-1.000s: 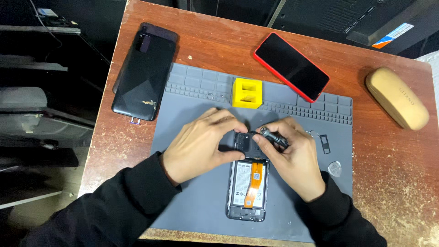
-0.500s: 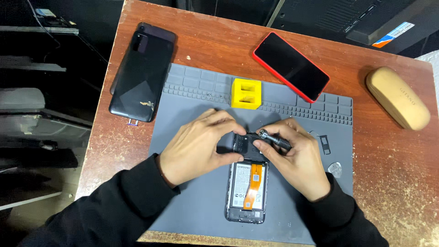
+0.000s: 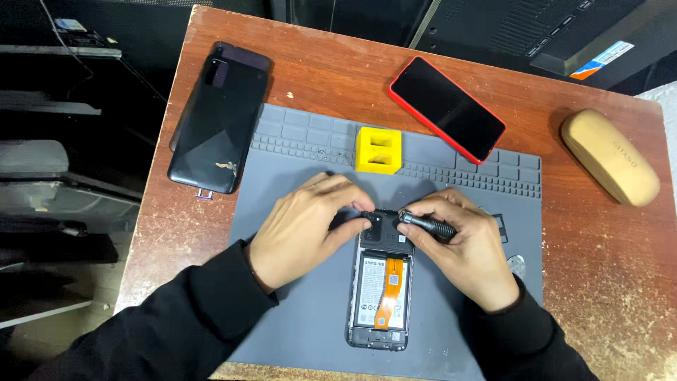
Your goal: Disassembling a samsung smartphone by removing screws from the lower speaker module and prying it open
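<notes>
Head view: left hand (image 3: 303, 229) steadies the top of an opened phone (image 3: 379, 286) on the grey mat (image 3: 296, 310), fingers pressed to it; right hand (image 3: 469, 250) pinches a screwdriver (image 3: 427, 226), held at the same corner as a second ago.

Opened phone (image 3: 381, 293) (battery, orange flex showing) flat on grey mat (image 3: 296, 331); screwdriver (image 3: 427, 225) at its top.

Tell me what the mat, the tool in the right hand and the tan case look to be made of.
Mat: likely silicone or rubber, matte grey, with moulded compartments along its top edge.
Tool: probably metal, dark with a ridged or knurled grip that catches glints; held in the right hand.
Case: tan, smooth and rounded, perhaps leatherette or plastic; cannot tell which.
</notes>
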